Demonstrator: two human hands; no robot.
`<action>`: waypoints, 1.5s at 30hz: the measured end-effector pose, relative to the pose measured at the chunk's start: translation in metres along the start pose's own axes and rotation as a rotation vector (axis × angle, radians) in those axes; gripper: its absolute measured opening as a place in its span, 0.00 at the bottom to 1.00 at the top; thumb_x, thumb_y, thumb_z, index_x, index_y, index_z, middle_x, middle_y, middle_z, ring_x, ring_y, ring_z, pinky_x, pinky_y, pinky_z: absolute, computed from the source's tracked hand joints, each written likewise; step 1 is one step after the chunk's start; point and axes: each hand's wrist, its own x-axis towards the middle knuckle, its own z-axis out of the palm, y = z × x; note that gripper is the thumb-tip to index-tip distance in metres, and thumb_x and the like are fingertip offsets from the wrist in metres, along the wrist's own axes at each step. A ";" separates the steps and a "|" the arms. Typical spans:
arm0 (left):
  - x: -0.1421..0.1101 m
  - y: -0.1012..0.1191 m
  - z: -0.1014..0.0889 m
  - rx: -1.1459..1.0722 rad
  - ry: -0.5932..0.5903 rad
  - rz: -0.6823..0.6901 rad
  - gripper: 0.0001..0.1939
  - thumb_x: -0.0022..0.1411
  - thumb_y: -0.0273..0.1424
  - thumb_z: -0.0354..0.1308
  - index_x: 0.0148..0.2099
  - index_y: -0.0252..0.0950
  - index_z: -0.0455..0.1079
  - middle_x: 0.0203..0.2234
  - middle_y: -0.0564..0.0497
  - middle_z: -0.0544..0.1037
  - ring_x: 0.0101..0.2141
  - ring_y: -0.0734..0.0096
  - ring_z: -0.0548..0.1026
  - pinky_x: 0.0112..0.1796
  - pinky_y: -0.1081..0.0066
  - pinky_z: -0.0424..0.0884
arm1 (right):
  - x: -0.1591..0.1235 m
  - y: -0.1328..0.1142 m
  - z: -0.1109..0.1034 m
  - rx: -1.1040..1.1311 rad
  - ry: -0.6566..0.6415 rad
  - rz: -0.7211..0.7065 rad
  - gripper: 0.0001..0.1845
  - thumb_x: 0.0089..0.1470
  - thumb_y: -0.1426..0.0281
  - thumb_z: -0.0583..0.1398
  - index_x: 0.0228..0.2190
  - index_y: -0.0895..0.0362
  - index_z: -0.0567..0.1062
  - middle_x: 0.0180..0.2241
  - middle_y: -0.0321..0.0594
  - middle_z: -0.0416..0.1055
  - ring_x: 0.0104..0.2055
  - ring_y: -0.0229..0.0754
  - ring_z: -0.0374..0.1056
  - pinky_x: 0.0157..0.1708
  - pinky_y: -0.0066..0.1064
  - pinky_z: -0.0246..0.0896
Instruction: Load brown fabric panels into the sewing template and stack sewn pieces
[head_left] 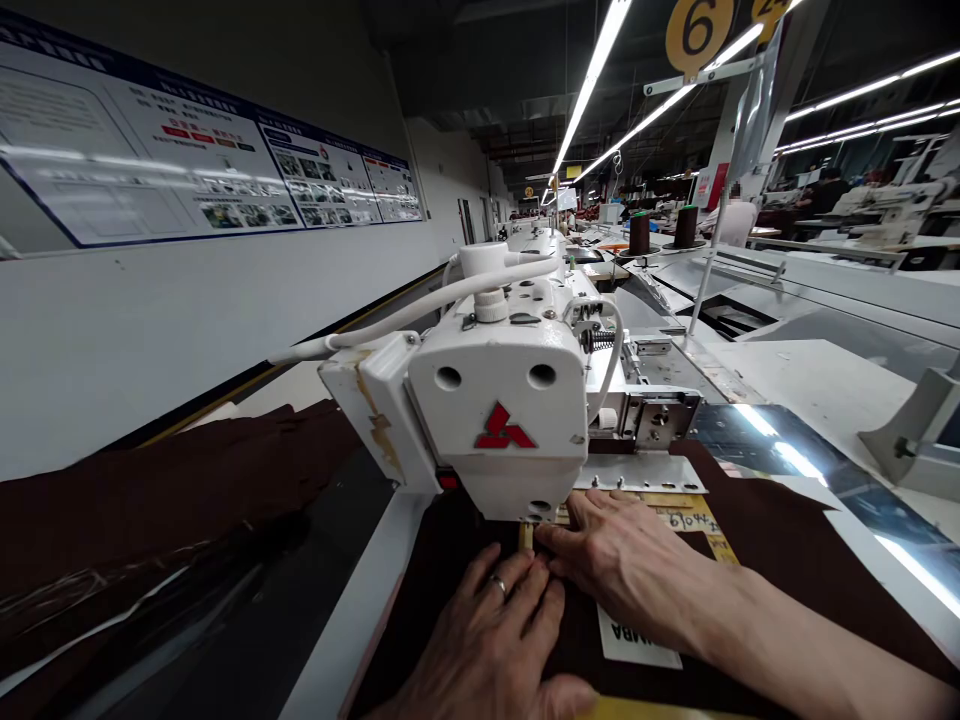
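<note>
My left hand [491, 635], with a ring on one finger, lies flat and open on dark brown fabric [780, 550] just below the head of a white sewing machine [499, 410]. My right hand [622, 555] also rests open on the fabric, its fingers stretched toward the needle area under the machine head. A yellow strip with handwritten numbers [686, 517] and a white label [634, 640] lie on the fabric beside my right hand. The needle itself is hidden behind the machine head.
A heap of dark brown fabric [135, 520] lies at the left by the white wall with posters [187, 160]. Two dark thread cones [660, 230] stand behind. A glossy plate [795, 450] and a grey bracket [911, 425] sit at the right. More machines recede down the hall.
</note>
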 end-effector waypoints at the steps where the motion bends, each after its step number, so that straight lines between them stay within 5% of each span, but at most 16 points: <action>1: -0.003 0.001 0.003 0.001 0.009 0.007 0.31 0.76 0.53 0.44 0.57 0.32 0.73 0.53 0.40 0.80 0.55 0.53 0.74 0.61 0.51 0.61 | -0.001 0.000 0.000 -0.001 0.007 0.017 0.11 0.69 0.68 0.55 0.49 0.52 0.74 0.37 0.43 0.69 0.37 0.47 0.66 0.35 0.35 0.55; 4: -0.007 0.002 0.005 0.009 0.013 0.013 0.31 0.77 0.52 0.42 0.57 0.32 0.73 0.54 0.40 0.79 0.55 0.54 0.74 0.60 0.52 0.62 | -0.003 -0.001 0.001 -0.020 0.008 0.031 0.13 0.69 0.67 0.55 0.52 0.53 0.73 0.35 0.43 0.69 0.36 0.46 0.66 0.33 0.35 0.54; 9: -0.007 0.004 0.003 0.012 -0.035 0.003 0.31 0.76 0.52 0.43 0.58 0.31 0.72 0.53 0.40 0.80 0.54 0.51 0.74 0.55 0.52 0.68 | 0.003 -0.005 0.000 -0.014 -0.027 0.038 0.09 0.68 0.70 0.55 0.43 0.53 0.76 0.34 0.42 0.71 0.35 0.46 0.67 0.32 0.35 0.53; 15: -0.002 0.005 -0.005 0.015 -0.076 0.005 0.30 0.75 0.52 0.48 0.58 0.31 0.72 0.56 0.39 0.78 0.56 0.50 0.74 0.55 0.53 0.70 | -0.003 -0.005 0.000 0.006 -0.061 0.091 0.15 0.71 0.65 0.54 0.56 0.51 0.72 0.38 0.43 0.73 0.37 0.48 0.72 0.30 0.34 0.51; 20: 0.005 0.007 -0.019 0.006 -0.204 0.001 0.29 0.72 0.51 0.55 0.59 0.31 0.71 0.54 0.39 0.79 0.55 0.49 0.75 0.54 0.52 0.72 | 0.001 -0.009 0.004 0.001 -0.083 0.103 0.11 0.71 0.65 0.52 0.47 0.51 0.74 0.33 0.40 0.73 0.27 0.45 0.70 0.23 0.35 0.41; 25: -0.001 0.008 -0.007 0.027 -0.044 -0.001 0.28 0.73 0.51 0.51 0.56 0.31 0.73 0.53 0.38 0.79 0.52 0.49 0.76 0.54 0.51 0.71 | 0.000 -0.011 0.003 0.003 -0.069 0.091 0.12 0.70 0.68 0.53 0.52 0.52 0.71 0.30 0.38 0.75 0.27 0.45 0.72 0.22 0.35 0.40; 30: 0.002 0.008 -0.013 0.024 -0.138 0.007 0.27 0.72 0.50 0.55 0.58 0.31 0.72 0.53 0.38 0.80 0.53 0.50 0.76 0.53 0.53 0.73 | 0.004 -0.014 0.004 0.017 -0.075 0.078 0.08 0.68 0.71 0.53 0.40 0.54 0.73 0.26 0.37 0.74 0.24 0.44 0.71 0.20 0.35 0.39; 35: 0.000 0.006 -0.009 0.003 -0.015 0.004 0.27 0.76 0.49 0.46 0.55 0.32 0.74 0.52 0.38 0.80 0.52 0.49 0.77 0.51 0.52 0.75 | -0.013 -0.002 0.005 0.015 -0.044 0.107 0.13 0.70 0.67 0.53 0.51 0.52 0.73 0.32 0.39 0.76 0.26 0.42 0.72 0.22 0.34 0.42; 42: 0.032 0.000 -0.045 -0.126 -0.430 -0.091 0.32 0.69 0.50 0.60 0.65 0.33 0.69 0.63 0.38 0.71 0.62 0.46 0.71 0.59 0.49 0.72 | -0.027 -0.005 0.007 0.013 -0.018 0.158 0.12 0.69 0.69 0.54 0.50 0.52 0.73 0.34 0.39 0.74 0.28 0.44 0.71 0.23 0.35 0.43; 45: 0.038 -0.006 -0.045 -0.121 -0.477 -0.070 0.39 0.69 0.52 0.59 0.70 0.30 0.63 0.66 0.34 0.64 0.63 0.42 0.68 0.57 0.48 0.73 | -0.030 -0.006 0.001 -0.019 -0.010 0.162 0.11 0.69 0.70 0.54 0.49 0.54 0.72 0.33 0.40 0.74 0.28 0.44 0.70 0.23 0.35 0.42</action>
